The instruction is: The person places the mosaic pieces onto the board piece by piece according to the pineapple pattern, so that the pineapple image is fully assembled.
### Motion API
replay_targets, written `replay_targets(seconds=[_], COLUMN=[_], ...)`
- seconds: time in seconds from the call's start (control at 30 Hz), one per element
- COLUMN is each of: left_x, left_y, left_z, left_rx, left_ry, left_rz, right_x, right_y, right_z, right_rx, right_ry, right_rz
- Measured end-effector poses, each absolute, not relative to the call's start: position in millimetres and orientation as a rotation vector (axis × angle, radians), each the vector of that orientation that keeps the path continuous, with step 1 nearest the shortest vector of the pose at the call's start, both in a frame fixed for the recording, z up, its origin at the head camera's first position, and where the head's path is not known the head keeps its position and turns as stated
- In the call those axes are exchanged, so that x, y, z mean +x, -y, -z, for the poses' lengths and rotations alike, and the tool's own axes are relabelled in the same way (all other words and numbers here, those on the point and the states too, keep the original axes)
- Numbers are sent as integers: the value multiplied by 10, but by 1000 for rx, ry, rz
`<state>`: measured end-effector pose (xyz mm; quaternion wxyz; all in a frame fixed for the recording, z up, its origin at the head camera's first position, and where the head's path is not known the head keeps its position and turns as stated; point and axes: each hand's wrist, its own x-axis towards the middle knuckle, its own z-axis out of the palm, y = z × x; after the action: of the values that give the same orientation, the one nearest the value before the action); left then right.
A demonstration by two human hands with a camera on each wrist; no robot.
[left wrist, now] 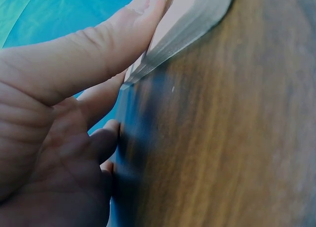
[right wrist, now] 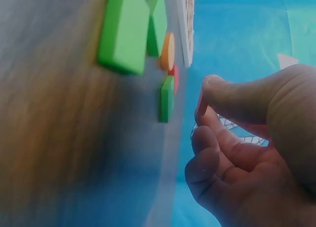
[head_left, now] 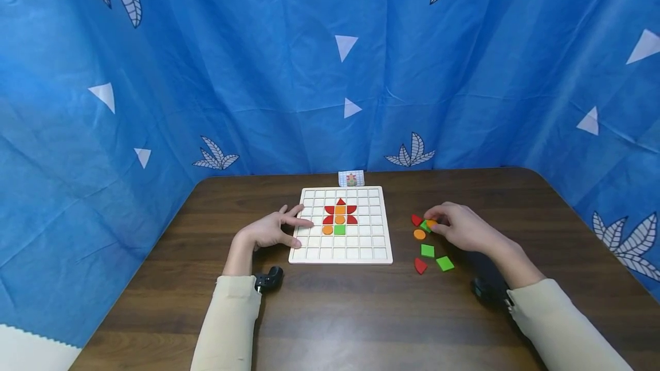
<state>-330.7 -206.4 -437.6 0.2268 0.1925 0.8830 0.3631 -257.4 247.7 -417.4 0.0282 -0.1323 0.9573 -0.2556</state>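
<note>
A white gridded board [head_left: 363, 245] lies on the table with red, orange and green flat pieces set in its squares. Spread along its left side, my left hand [head_left: 270, 229] rests its thumb and index finger on the board. The left wrist view shows that thumb [left wrist: 113, 44] at the board's edge. To the right of the board, my right hand [head_left: 460, 225] pinches an orange disc [head_left: 431, 224] between thumb and fingertips. In the right wrist view the pinched piece [right wrist: 200, 104] shows edge-on, above the table. Right by those fingertips lie a green square [head_left: 425, 226] and a red piece [head_left: 416, 220].
Below the right hand lie another orange disc [head_left: 420, 234], two green squares [head_left: 427, 251] and a red piece [head_left: 420, 265]. A small card with a printed pattern [head_left: 351, 178] sits behind the board. A blue curtain [head_left: 289, 73] hangs behind the brown table [head_left: 340, 314].
</note>
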Motion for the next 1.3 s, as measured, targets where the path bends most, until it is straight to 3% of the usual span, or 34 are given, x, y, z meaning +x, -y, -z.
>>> replay_targets(seconds=[1.3], left_x=[-3334], left_y=[2068], left_z=[4395], left_rx=[545], left_ry=[-2435], left_rz=[-985], right_x=[-2854], right_y=[-988], right_z=[4202], right_rx=[-515], right_ry=[-2831], right_rz=[853])
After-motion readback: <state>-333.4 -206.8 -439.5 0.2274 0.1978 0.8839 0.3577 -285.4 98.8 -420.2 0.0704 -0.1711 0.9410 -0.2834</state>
